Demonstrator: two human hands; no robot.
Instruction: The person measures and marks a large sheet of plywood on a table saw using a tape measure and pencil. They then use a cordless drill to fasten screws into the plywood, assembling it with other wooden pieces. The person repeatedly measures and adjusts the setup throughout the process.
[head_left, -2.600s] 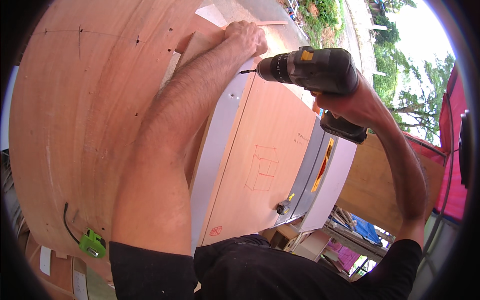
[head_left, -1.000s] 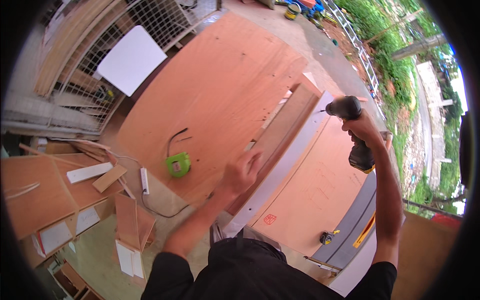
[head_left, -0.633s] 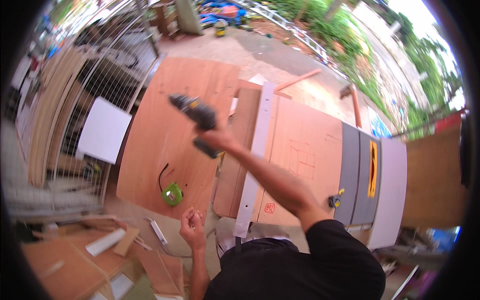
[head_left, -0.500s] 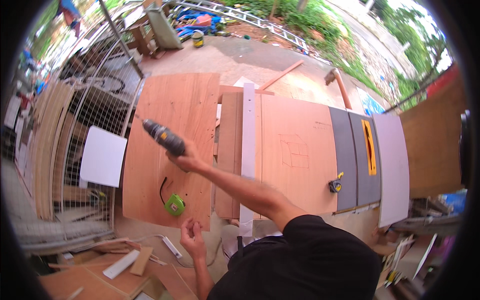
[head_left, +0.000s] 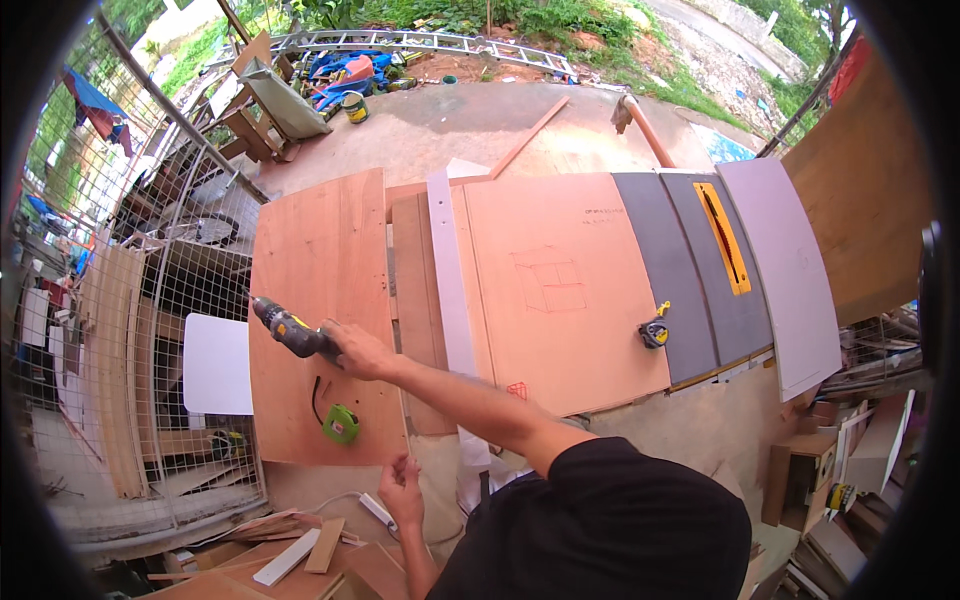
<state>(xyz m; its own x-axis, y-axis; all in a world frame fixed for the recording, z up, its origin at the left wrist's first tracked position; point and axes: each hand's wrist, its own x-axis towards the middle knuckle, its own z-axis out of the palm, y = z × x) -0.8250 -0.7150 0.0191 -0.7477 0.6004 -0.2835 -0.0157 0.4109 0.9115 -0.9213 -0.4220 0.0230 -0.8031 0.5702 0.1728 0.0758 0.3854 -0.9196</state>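
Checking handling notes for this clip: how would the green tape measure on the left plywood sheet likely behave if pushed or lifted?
The green tape measure looks compact and blocky, so it would probably slide rather than roll on the plywood sheet. Its dark strap loops loose beside it and would likely trail floppily. It seems small enough for one hand; the right hand grips a drill nearby.

I see a green tape measure (head_left: pixel 341 424) just below my right hand, on the plywood sheet (head_left: pixel 318 250). Further to its right, a yellow tape measure (head_left: pixel 655 332) sits near the table saw's grey top (head_left: pixel 680 260). A white board (head_left: pixel 218 364) lies to its left.
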